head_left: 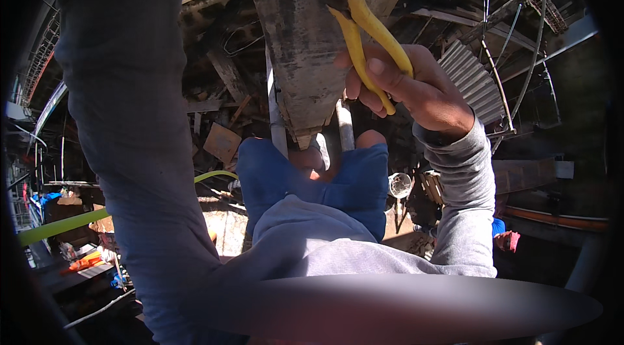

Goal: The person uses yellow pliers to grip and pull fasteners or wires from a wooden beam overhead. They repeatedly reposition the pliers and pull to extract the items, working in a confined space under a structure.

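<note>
Right hand (426, 90) holds pliers (378, 25) at 1 o'clock, apparently positioning; next likely requires squeezing; left hand unseen, state indeterminable.

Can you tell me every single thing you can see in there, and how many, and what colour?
yellow-handled tool: 1, yellow, in the right hand
beam: 1, grey, upper middle
poles: 2, pale, beside the beam's lower part
corrugated sheet: 1, grey, right of that hand
board: 1, brown, left of the beam
yellow-green band: at least 1, left
round container: 1, whitish, right of the shorts
orange item: 1, lower left
scraps: too many to count, below
shorts: 1 pair, blue, lower middle
grey top: 1, lower middle, left sleeve raised
hands: 1 showing, the right; left out of view
</note>
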Demonstrator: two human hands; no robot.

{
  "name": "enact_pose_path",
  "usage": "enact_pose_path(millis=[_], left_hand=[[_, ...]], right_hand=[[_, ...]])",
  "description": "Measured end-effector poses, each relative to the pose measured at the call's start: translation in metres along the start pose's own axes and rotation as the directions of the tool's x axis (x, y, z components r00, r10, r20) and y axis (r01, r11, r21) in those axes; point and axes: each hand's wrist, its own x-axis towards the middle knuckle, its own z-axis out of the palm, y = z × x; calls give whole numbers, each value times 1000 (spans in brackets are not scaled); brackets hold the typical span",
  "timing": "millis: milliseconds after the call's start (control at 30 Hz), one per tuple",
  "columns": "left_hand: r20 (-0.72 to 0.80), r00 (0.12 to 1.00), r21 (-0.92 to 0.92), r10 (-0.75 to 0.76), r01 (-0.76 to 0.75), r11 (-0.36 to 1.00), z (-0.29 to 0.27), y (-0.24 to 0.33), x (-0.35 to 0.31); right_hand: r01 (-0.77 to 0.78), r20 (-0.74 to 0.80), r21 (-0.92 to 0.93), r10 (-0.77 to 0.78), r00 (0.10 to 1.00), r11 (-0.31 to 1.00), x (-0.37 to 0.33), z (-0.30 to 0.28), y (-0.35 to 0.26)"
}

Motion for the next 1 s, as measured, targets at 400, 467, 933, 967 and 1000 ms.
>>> enact_pose_path(millis=[400,467,933,967,1000], left_hand=[[95,995,40,13,-17,999,-3,12,-14],[100,995,42,6,-11,999,-3,12,-16],[62,998,34,-29,27,999,-2,4,-33],[59,998,18,-33,32,999,2,5,-34],[64,997,9,-37,37,999,3,6,-35]], right_hand=[[-409,247,911,-731,636,-47,64,119,83],[-345,258,939,-655,710,-4,62,121,80],[42,-97,423,-1,995,905,25,64,52],[-41,163,782,-142,976,621,38,83,65],[-164,251,961,-452,856,224,53,111,78]])
